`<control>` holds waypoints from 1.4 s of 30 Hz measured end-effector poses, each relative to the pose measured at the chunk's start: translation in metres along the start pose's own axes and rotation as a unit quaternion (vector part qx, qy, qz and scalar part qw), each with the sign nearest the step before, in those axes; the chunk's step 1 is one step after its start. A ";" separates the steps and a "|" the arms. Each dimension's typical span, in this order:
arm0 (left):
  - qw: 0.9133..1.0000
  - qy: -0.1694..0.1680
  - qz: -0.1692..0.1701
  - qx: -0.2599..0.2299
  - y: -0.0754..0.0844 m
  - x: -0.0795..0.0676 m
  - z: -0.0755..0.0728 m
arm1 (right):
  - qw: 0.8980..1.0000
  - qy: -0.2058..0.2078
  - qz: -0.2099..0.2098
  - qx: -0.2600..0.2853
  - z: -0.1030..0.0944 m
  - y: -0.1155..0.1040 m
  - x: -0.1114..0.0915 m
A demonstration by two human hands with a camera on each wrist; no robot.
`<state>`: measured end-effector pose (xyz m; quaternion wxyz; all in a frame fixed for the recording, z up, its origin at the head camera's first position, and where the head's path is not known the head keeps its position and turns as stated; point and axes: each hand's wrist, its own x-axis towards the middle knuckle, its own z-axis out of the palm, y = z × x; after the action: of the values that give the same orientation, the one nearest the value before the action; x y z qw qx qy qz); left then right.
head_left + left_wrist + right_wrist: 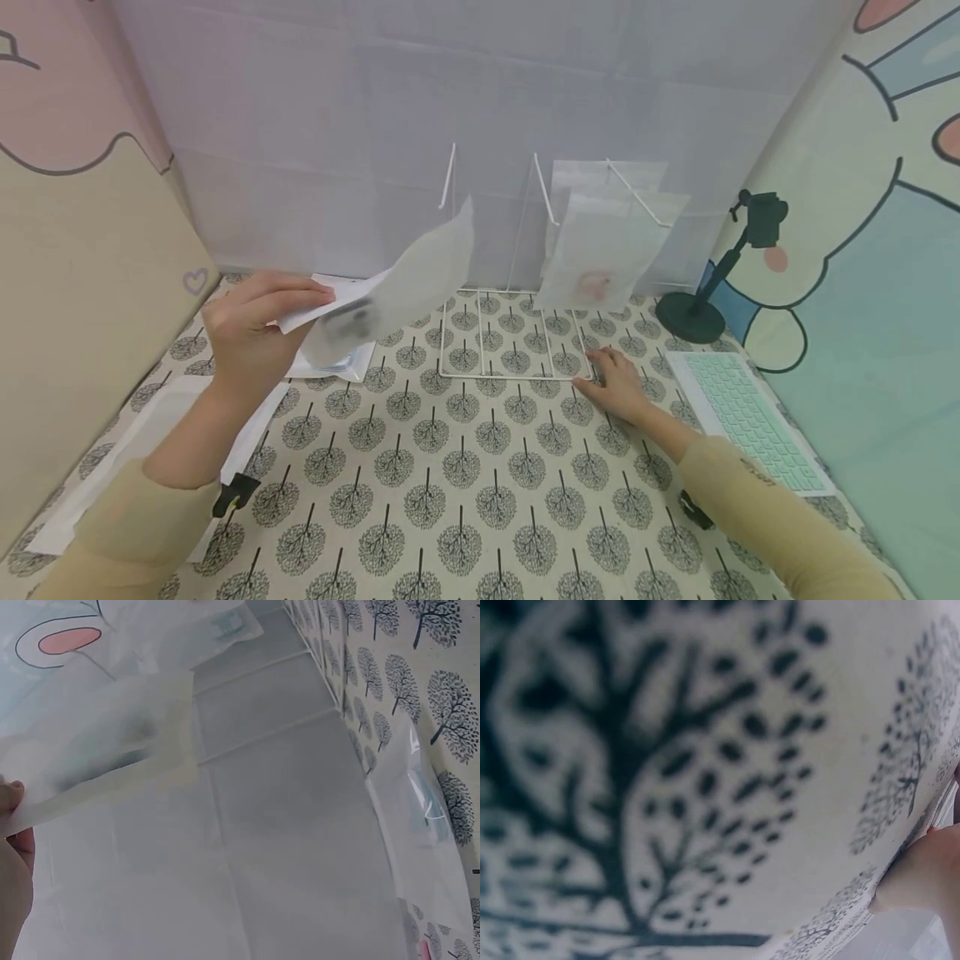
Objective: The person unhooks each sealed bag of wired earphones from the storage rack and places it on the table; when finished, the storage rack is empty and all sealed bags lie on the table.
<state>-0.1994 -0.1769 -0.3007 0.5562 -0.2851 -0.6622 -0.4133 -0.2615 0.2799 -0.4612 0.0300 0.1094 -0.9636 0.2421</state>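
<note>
My left hand [258, 325] pinches the stiff white top edge of a frosted, see-through bag [420, 283] with a blurred dark shape inside. The bag hangs in the air, tilted to the right, left of a white wire rack [480, 333] with prongs. In the left wrist view, the same bag [112, 750] stretches out from the fingertips. Low on the table, my right hand [618, 387] rests at the rack's front right corner, thumb and fingers extended around the wire. Only part of the right hand [919, 877] shows in the right wrist view.
Frosted bags [600, 250] hang on the rack's right prong. Another clear-fronted packet [360, 362] lies behind the left hand, and white sheets [142, 467] lie under the left forearm. A black stand [693, 312] and a mint-green keyboard [750, 417] are at the right.
</note>
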 end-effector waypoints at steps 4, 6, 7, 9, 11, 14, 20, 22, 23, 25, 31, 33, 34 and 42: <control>1.000 -0.018 -0.019 0.001 -0.003 -0.008 -0.007 | 1.000 -0.001 -0.001 0.000 -0.001 -0.001 0.000; 0.999 -0.026 -0.026 0.003 -0.004 -0.011 -0.010 | 1.000 -0.002 0.001 0.000 -0.001 -0.001 -0.001; 0.999 -0.029 -0.029 0.002 -0.004 -0.012 -0.012 | 1.000 -0.002 0.002 -0.001 -0.002 -0.001 -0.001; 0.999 -0.035 -0.040 0.011 -0.004 -0.014 -0.015 | 1.000 -0.002 0.004 -0.003 -0.002 0.000 -0.001; 0.997 -0.046 -0.055 0.028 -0.003 -0.016 -0.020 | 1.000 -0.001 0.004 -0.005 -0.002 0.000 -0.001; 0.992 -0.063 -0.096 0.054 0.000 -0.019 -0.026 | 1.000 0.001 0.001 -0.008 -0.001 0.001 -0.001; 0.968 -0.108 -0.210 0.085 0.008 -0.023 -0.037 | 1.000 0.005 -0.003 -0.010 0.000 0.002 0.000; 0.958 -0.125 -0.241 0.092 0.014 -0.023 -0.041 | 1.000 0.004 -0.003 -0.008 0.000 0.002 0.000; 0.954 -0.132 -0.254 0.092 0.016 -0.024 -0.042 | 1.000 0.004 -0.002 -0.007 0.000 0.002 0.001; 0.947 -0.147 -0.271 0.093 0.023 -0.025 -0.045 | 1.000 0.003 -0.001 -0.006 0.000 0.001 0.001; 0.932 -0.186 -0.292 0.103 0.035 -0.032 -0.051 | 1.000 0.003 -0.005 -0.007 -0.001 0.001 0.001; 0.928 -0.200 -0.293 0.117 0.038 -0.037 -0.052 | 1.000 0.002 -0.005 -0.006 0.000 0.001 0.001; 0.927 -0.208 -0.287 0.122 0.038 -0.040 -0.053 | 1.000 0.002 -0.006 -0.008 0.000 0.001 0.001; 0.921 -0.231 -0.292 0.117 0.041 -0.062 -0.060 | 1.000 0.002 -0.003 -0.006 -0.001 0.000 0.000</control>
<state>-0.1217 -0.2037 -0.3488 0.2719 -0.0993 -0.8699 -0.3993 -0.2613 0.2806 -0.4603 0.0333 0.1121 -0.9647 0.2360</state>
